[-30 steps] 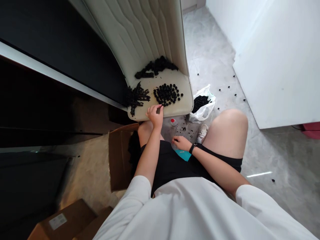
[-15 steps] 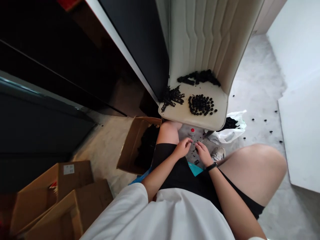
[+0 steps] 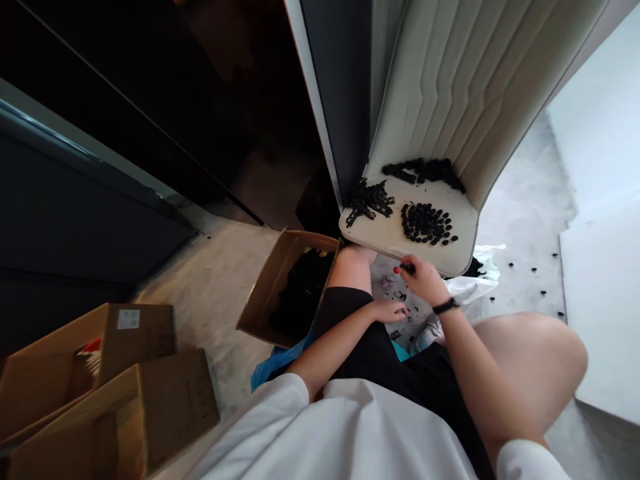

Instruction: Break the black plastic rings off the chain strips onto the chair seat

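Note:
My right hand (image 3: 424,279), with a black wristband, is raised just below the front edge of the cream chair seat (image 3: 385,235) and pinches a small black part between its fingertips. My left hand (image 3: 390,311) rests low between my knees, fingers curled over small black bits on the floor; what it holds, if anything, is hidden. On the seat lie a cluster of small round black parts (image 3: 426,223), a tangle of black sprue pieces (image 3: 367,200) at the left edge and another black heap (image 3: 423,171) against the backrest.
An open cardboard box (image 3: 280,283) with dark contents stands left of my knee. More cardboard boxes (image 3: 115,393) sit at the lower left. A white plastic bag (image 3: 475,280) lies under the chair. Loose black parts dot the grey floor (image 3: 530,270). A white panel (image 3: 605,300) stands at the right.
The view swung left and tilted. My left hand came off the seat and dropped between my knees. My right hand rose from my lap toward the seat's front edge, pinching a black part.

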Tool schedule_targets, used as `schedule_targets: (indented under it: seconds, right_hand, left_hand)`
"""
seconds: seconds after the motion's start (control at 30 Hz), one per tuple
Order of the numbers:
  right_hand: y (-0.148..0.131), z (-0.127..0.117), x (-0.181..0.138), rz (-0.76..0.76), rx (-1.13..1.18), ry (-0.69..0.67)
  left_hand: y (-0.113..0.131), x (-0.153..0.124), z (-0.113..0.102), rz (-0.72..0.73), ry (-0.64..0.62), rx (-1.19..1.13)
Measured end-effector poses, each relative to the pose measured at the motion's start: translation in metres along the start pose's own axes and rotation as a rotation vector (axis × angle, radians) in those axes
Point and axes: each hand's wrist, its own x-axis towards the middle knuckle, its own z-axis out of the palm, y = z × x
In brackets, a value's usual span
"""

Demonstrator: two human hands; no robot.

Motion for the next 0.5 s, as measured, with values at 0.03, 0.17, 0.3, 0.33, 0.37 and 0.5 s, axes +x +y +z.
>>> schedule_targets:
  seconds: [0.03,0.17,0.3,0.33,0.37,0.5]
  right_hand:
    - [-0.015,-0.015,0.024,-0.066,0.0,0.083]
    - [-0.072,-0.076,0.084,-0.259,0.048,0.428]
    - [-0.079,-0.082,0.048,-0.241,0.223,0.439]
    - [-0.069,-0.069,0.029,-0.205,0.256,0.378]
    - [-0.056,-0.051,0.009,-0.16,0.267,0.253]
    - [0.0,0.035,-0.068,0.089,0.138,-0.33]
  left_hand:
    - [0.0,-0.003,-0.002,-0.003,0.014,-0.017]
    - [0.001,-0.009,-0.006,0.001,0.029,-0.057]
    - [0.004,-0.009,-0.008,-0.009,-0.009,-0.01]
    - [0.004,-0.009,-0.008,-0.01,-0.011,-0.002]
    - [0.005,-0.009,-0.008,-0.013,-0.014,0.007]
    - [0.005,-0.008,-0.001,-0.039,-0.06,0.072]
